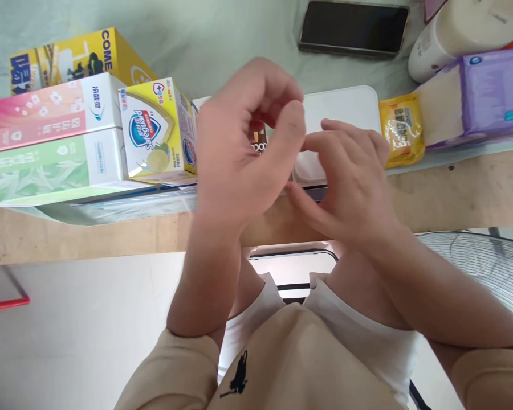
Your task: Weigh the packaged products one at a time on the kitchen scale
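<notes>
My left hand (252, 142) is raised above the table edge, its thumb and curled fingers pressed together at the tips. Whatever they may pinch is too small or hidden to make out. Through the gap in its grip a dark brown printed package (257, 137) shows, mostly covered by the hand. Just to the right, my right hand (350, 176) hovers over a white flat container (342, 108) with rounded corners. Its thumb and index finger are spread apart, with nothing visible between them. Part of the container lies hidden under this hand.
Left of the hands stand a yellow Safeguard box (149, 131), pink (38, 114) and green (43, 165) toothpaste boxes and a yellow carton (77, 57). A phone (354, 27) lies behind. To the right are a yellow packet (404, 128), a purple pack (496, 94) and a white bottle (465, 34).
</notes>
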### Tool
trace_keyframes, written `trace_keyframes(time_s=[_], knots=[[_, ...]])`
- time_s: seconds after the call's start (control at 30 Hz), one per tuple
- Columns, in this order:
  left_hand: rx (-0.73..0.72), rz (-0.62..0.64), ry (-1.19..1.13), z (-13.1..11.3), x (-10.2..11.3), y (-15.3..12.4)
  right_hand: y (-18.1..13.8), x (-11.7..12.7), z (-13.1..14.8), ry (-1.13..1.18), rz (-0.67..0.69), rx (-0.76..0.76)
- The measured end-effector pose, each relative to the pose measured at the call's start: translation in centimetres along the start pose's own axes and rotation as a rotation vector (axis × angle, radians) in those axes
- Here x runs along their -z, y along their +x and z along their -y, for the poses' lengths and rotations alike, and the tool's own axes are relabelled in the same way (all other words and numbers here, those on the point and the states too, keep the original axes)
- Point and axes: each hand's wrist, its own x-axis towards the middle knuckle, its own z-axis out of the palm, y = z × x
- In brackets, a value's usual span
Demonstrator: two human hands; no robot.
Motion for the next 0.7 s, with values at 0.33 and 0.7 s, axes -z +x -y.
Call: trace_keyframes(time_s=[0.33,0.7], knots=[[0.395,0.522,0.094,-4.0,-7.7,0.1,-4.0,4.9,-6.6,-0.208,0.057,-0.392],[0.49,0.861,0.26,-4.7,-13.9,1.3,-6.1,6.2,-10.6,-0.006,0.146,-0.587]])
